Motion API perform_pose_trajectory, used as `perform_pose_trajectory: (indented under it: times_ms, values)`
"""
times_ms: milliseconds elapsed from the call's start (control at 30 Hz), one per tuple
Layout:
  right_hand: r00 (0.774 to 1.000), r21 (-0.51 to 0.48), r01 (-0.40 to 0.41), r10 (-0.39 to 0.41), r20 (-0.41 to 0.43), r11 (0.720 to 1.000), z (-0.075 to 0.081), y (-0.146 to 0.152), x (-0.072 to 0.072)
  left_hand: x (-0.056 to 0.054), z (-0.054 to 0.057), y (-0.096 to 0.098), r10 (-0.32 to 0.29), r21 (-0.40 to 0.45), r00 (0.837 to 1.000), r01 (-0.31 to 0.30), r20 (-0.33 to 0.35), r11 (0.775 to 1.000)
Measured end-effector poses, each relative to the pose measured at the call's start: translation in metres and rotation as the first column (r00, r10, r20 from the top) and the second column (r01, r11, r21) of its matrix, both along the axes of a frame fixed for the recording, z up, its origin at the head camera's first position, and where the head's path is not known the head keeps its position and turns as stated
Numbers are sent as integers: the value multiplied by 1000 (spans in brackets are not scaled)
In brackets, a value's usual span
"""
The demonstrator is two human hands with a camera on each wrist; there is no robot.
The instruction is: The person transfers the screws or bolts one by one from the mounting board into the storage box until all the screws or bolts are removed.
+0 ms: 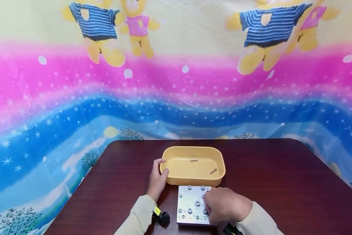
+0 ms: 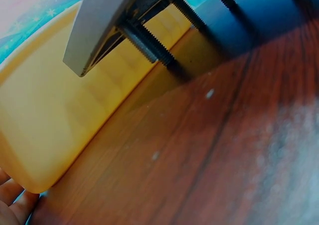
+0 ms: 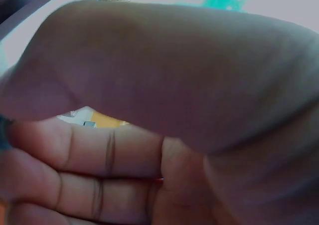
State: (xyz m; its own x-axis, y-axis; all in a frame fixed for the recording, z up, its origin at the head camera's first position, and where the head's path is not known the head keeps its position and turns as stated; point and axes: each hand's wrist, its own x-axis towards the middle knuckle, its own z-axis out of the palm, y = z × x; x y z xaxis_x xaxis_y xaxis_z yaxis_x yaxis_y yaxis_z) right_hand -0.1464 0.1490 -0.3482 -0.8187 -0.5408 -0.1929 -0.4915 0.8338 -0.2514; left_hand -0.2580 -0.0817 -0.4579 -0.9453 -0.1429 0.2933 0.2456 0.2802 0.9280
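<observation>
My left hand [image 1: 157, 181] grips the left end of a yellow plastic tray [image 1: 190, 181], its thumb over the rim. In the left wrist view, fingertips [image 2: 15, 200] show at the tray's corner. Just in front of the tray is a square metal plate [image 1: 190, 197] set with several socket-head screws [image 1: 197, 203]. Threaded shanks [image 2: 187, 10] stick out below the plate. My right hand [image 1: 227, 204] is over the plate's right side with curled fingers. Its thumb [image 3: 40, 93] and forefinger pinch what appears to be a screw, largely hidden by the fingertips.
Two loose screws [image 1: 213, 171] lie apart inside the tray. The dark red wooden table [image 1: 267, 169] extends to both sides. Behind it hangs a printed cloth [image 1: 176, 81] with bears and snowflakes.
</observation>
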Motion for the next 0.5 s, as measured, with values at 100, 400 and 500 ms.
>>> perform_pose_trajectory:
  times_ms: [100,400,500]
  values:
    - [1000,-2,-18,18,-17,1000,0,0,0,0,0,0,3,1,1000,-3,1,1000]
    - [999,-5,-29,29,-38,1000,2,1,1,-1,-1,1,4,-5,1000,-4,-1,1000]
    - [999,-6,-25,25,-33,1000,3,1,0,0,-1,1,4,1,1000,-4,5,1000]
